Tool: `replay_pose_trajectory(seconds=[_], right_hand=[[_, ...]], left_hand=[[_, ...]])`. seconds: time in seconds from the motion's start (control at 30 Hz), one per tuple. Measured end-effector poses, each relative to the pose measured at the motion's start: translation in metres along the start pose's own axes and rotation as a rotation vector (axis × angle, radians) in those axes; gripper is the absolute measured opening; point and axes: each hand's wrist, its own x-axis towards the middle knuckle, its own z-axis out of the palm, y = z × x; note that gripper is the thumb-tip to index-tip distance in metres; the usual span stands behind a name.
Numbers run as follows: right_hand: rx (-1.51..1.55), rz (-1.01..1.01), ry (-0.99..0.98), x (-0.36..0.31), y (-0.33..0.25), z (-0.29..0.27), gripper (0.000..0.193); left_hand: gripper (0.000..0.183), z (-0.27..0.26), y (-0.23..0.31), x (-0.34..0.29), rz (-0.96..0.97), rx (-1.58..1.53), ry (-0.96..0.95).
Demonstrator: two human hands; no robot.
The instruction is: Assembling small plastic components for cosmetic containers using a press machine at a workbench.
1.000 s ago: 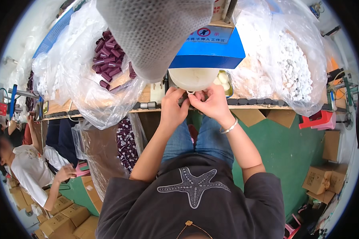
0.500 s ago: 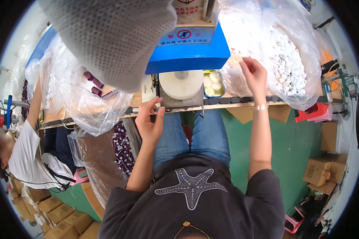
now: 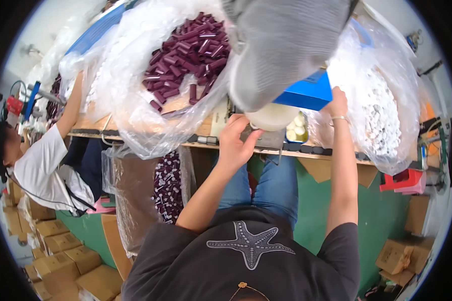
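My left hand [image 3: 237, 143] is at the front edge of the bench, by the white round disc [image 3: 272, 118] of a machine. Its thumb and forefinger come close together over a small whitish bit that I cannot make out. To the right, my right hand [image 3: 338, 104] is raised beside the blue machine housing [image 3: 309, 94]; its fingertips are unclear against the bright plastic. A tin tray [image 3: 297, 129] holding round whitish pieces stands right of the disc. Grey knitted cloth [image 3: 291, 50] looms in front and hides the machine's upper part.
Purple tubes [image 3: 188, 57] lie heaped in a clear plastic bag at left. White caps [image 3: 381, 110] fill another bag at right. Below the bench, a lined box holds purple-and-white parts [image 3: 166, 188]. Another person [image 3: 40, 165] works at far left, near stacked cartons [image 3: 65, 261].
The view has swung left, bringing the purple tubes into sight. My right hand has moved from near the white caps to the blue housing. My left hand remains by the disc.
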Motion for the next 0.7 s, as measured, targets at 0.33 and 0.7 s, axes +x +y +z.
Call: replay_pose_trajectory(seconds=[0.33, 0.7], right_hand=[[0.876, -0.170, -0.158, -0.103, -0.019, -0.039, 0.022], [1.493, -0.322, -0.312, -0.175, -0.104, -0.019, 0.027]], left_hand=[[0.030, -0.235, -0.001, -0.091, -0.688, 1.148, -0.834], [0.033, -0.114, -0.062, 0.081, -0.142, 0.826, -0.018]])
